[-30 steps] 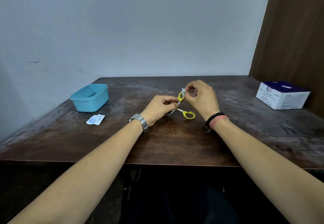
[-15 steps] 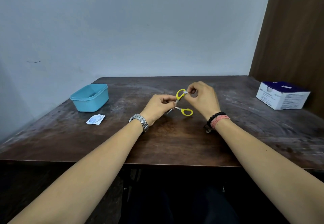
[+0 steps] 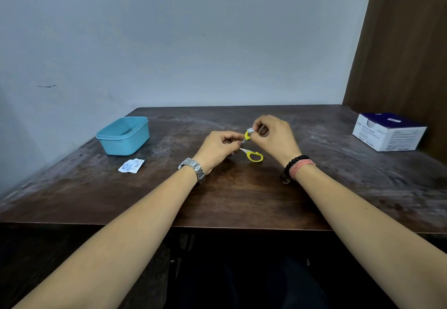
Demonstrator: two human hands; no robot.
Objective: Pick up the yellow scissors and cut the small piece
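Since half a second earlier, both hands had barely shifted, the small white pad sitting slightly higher on the upper yellow handle of the scissors. Near the tabletop's middle, the left hand gripped the scissors by the blades with curled fingers, handles spread apart, while the right hand pinched the pad against that handle. A blue tub and torn wrapper lay toward the left edge, a white box by the right edge.
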